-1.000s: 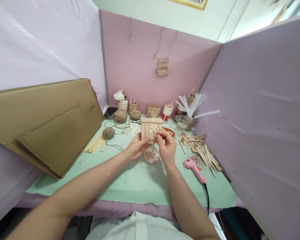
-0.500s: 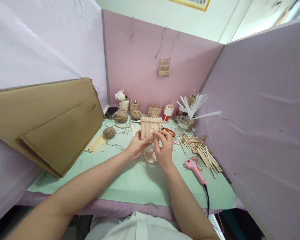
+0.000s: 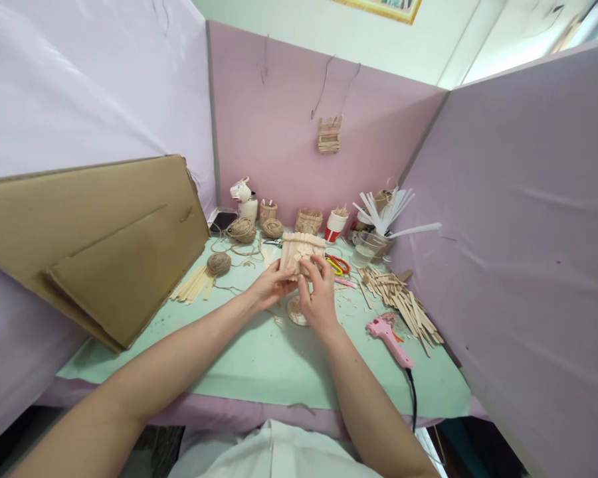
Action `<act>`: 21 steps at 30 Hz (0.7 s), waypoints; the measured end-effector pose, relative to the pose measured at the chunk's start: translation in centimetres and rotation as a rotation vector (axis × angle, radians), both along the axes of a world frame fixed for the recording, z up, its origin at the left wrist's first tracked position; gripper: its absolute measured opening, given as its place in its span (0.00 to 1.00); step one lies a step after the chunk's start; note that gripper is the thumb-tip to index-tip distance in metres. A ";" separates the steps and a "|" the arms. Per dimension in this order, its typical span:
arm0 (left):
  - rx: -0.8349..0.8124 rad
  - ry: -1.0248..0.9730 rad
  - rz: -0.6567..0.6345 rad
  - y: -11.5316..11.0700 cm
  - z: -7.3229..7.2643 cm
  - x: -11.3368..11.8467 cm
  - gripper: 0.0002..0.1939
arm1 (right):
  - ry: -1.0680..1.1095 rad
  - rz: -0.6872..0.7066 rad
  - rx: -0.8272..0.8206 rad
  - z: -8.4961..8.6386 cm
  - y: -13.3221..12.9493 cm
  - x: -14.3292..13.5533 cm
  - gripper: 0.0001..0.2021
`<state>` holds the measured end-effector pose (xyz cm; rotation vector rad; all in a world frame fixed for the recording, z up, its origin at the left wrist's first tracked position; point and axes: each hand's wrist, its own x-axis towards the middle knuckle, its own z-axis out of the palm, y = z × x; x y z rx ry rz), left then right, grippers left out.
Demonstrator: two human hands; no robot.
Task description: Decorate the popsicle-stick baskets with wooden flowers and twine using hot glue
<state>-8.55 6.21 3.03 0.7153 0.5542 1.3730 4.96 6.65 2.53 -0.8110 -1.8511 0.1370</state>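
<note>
A small holder made of upright craft sticks (image 3: pixel 293 247) is raised over the table, with a twine band near its top and pale thin pieces (image 3: pixel 303 257) on its front. My left hand (image 3: pixel 270 285) grips its lower left side, thumb in front. My right hand (image 3: pixel 320 292) is at the front right, thumb and fingers apart, fingertips at the pale pieces. Whatever lies under those fingertips is hidden. Below the hands, a small round disc (image 3: pixel 296 311) rests on the table, partly covered by my right hand.
Right of my hands lie a pink glue gun (image 3: pixel 391 340) with a black cord, a pile of craft sticks (image 3: pixel 403 302) and scissors (image 3: pixel 339 265). Twine balls (image 3: pixel 218 263) and flat strips (image 3: pixel 192 285) are at left, beside leaning cardboard (image 3: pixel 114 259). Cups (image 3: pixel 335 226) line the back.
My right hand has shifted slightly left, and its pinched fingers have spread over the front of the holder. The holder has tilted a little; my left hand keeps its grip.
</note>
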 end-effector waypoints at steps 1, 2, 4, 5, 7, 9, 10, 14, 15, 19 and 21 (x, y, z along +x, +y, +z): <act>0.010 0.006 -0.007 -0.1 0.0 0.0 0.21 | -0.004 -0.003 0.013 0.1 -0.1 0.0 0.16; 0.019 0.012 -0.008 -0.1 0.1 0.0 0.21 | -0.009 -0.004 0.028 0.1 -0.2 0.1 0.16; 0.034 0.029 0.003 -0.3 0.2 0.0 0.23 | -0.019 -0.002 0.054 0.2 -0.4 0.2 0.17; 0.039 0.043 0.010 -0.4 0.2 0.0 0.24 | -0.023 -0.001 0.063 0.3 -0.5 0.2 0.17; 0.046 0.082 0.029 -0.5 0.3 0.1 0.26 | -0.028 0.002 0.069 0.4 -0.7 0.1 0.18; 0.042 0.124 0.068 -0.7 0.3 0.3 0.29 | -0.030 0.006 0.068 0.4 -0.9 0.1 0.19; 0.037 0.142 0.092 -0.7 0.3 0.4 0.30 | -0.032 0.009 0.067 0.4 -1.0 0.0 0.19; 0.019 0.193 0.168 -0.8 0.4 0.6 0.31 | -0.046 0.024 0.071 0.4 -1.3 -0.2 0.19; 0.015 0.201 0.179 -0.8 0.4 0.6 0.30 | -0.046 0.026 0.066 0.4 -1.3 -0.3 0.19; -0.005 0.208 0.187 -0.9 0.4 0.7 0.29 | 0.009 0.023 0.014 0.4 -1.4 -0.3 0.21; -0.002 0.208 0.182 -0.9 0.4 0.8 0.29 | 0.049 0.023 -0.021 0.4 -1.4 -0.2 0.23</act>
